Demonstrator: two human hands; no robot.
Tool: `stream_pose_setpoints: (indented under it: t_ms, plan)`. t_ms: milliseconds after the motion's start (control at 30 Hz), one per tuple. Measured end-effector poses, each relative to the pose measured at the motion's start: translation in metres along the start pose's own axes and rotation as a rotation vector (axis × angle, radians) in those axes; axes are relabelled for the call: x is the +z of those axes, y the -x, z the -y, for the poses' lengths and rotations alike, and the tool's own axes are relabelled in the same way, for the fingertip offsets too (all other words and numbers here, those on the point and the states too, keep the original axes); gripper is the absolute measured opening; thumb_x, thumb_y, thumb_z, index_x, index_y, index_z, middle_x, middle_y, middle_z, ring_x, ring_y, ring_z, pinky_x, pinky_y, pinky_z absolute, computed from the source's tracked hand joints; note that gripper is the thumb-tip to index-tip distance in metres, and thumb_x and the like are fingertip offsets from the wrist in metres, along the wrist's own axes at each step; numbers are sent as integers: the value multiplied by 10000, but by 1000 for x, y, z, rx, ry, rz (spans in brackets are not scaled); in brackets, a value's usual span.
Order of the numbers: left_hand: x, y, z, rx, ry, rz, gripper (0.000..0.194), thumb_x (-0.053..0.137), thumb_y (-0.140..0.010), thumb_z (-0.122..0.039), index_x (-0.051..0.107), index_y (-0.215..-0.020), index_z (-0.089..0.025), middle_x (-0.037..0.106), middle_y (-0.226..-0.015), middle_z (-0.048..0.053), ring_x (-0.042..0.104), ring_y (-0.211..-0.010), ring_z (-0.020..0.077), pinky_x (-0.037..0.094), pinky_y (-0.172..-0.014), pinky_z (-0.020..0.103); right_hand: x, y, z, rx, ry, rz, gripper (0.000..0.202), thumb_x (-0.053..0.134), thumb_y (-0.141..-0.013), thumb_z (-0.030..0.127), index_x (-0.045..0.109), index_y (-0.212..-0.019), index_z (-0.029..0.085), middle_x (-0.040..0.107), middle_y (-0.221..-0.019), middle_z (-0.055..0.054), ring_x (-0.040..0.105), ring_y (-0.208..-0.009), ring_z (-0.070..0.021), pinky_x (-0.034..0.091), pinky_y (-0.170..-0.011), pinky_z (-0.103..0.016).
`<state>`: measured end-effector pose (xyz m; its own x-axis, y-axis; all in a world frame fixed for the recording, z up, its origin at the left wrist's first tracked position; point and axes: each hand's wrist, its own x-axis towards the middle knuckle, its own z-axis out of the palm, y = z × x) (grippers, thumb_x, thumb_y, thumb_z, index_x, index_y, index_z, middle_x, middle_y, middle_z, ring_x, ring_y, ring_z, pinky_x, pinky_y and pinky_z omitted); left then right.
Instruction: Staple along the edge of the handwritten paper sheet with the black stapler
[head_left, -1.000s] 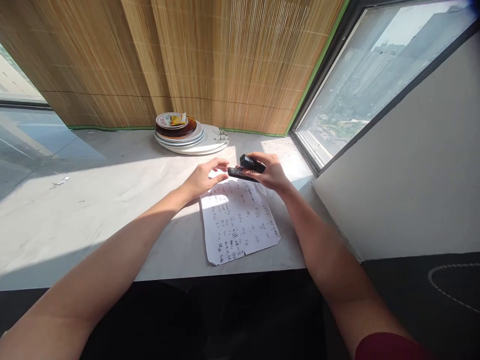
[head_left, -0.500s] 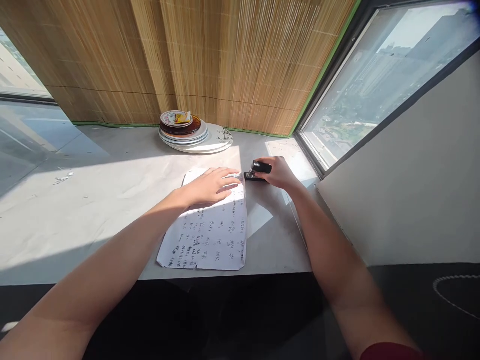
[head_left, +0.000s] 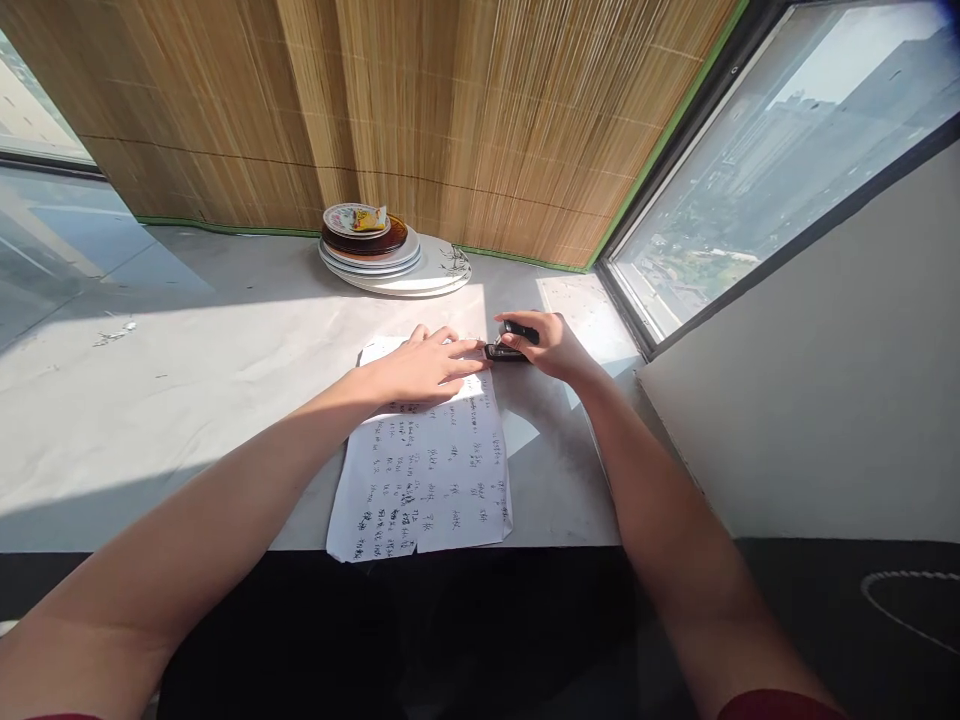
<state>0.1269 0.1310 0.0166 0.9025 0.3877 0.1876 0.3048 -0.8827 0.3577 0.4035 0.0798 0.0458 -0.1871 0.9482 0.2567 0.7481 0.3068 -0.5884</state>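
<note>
Sheets of handwritten paper (head_left: 427,480) lie on the grey ledge, their near edge reaching slightly past its front. My left hand (head_left: 429,368) rests on the top part of the paper with its fingers spread, the fingertips close to the nose of a stapler. The black stapler (head_left: 519,335) stands at the paper's upper right edge. Around its upper arm is my right hand (head_left: 556,345), fingers and thumb closed on it. Whether the paper's edge lies between the stapler's jaws I cannot tell.
Behind the paper is a stack of plates (head_left: 390,262) topped by a small yellow packet (head_left: 369,219). A bamboo blind (head_left: 420,110) hangs at the back. On the right are a window (head_left: 757,180) and a white wall (head_left: 840,400). Small scraps (head_left: 116,332) lie at the left.
The paper's near end has swung right and toward me, now past the ledge's front. My left fingers have come nearer the stapler. My right hand keeps its hold; the view has shifted slightly.
</note>
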Motion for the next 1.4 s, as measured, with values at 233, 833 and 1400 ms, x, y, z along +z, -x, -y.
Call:
stream_pose_setpoints:
  t_ms: [233,833,1400]
  plan:
    - [0,-2,-1,0,21,9,439,635,-950,-381,739,-1375,-418,588,-1608,42,476,-1483,406,270,-1222,610,-3,2,1,-17,6,-3,370,659,-950,353,795,-1277,247,790,-1156,-83,714,-1083,-269,550,-1002,-441]
    - [-7,-2,-14,-10,-104,131,431,509,-1050,-413,680,-1444,-385,496,-1681,45,398,-1522,368,247,-1233,583,-7,4,4,-20,14,116,346,659,-1002,418,806,-1286,285,789,-1255,-83,720,-1187,-314,569,-1082,-502]
    - [-6,-3,-10,-15,-32,102,390,541,-1035,-438,724,-1365,-340,501,-1677,81,399,-1537,379,252,-1231,638,-5,4,3,-60,10,75,333,670,-981,346,815,-1268,261,790,-1275,-84,719,-1207,-309,551,-1112,-501]
